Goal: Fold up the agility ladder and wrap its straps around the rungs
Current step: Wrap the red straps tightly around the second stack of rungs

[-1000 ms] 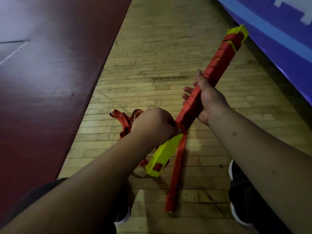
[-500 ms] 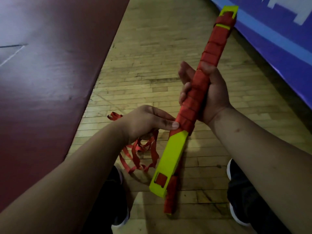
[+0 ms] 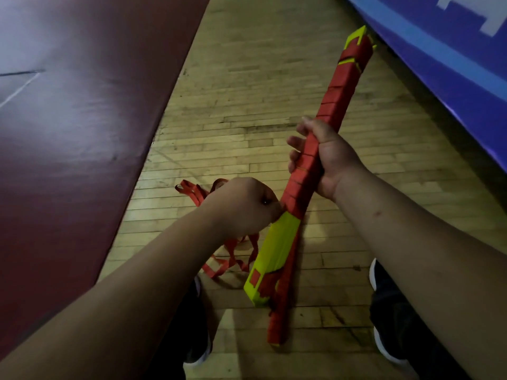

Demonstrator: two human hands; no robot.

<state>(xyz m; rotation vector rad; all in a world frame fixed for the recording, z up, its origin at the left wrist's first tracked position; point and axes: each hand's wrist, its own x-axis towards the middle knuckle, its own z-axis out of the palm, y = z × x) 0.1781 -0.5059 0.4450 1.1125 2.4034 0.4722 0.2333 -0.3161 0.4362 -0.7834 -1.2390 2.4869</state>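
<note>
The folded agility ladder is a stack of yellow rungs [image 3: 279, 250] held slanting above the floor, its upper length bound in turns of red strap [image 3: 337, 91]. My right hand [image 3: 326, 160] grips the wrapped middle of the stack. My left hand [image 3: 247, 207] is closed on the red strap right where the wrapping ends and the bare yellow begins. Loose red strap [image 3: 233, 259] hangs in loops below my left hand down to the floor. A second red-wrapped bundle [image 3: 279, 316] lies on the floor beneath the lower end.
I stand on a wooden plank floor [image 3: 247, 119]. A dark red mat [image 3: 82, 119] covers the left side, and a blue padded wall [image 3: 452, 50] runs along the right. My two dark shoes [image 3: 384, 311] are at the bottom.
My left hand has curled from an extended-finger touch into a fist on the strap at the wrap's edge. The stack tilted slightly more to the right.
</note>
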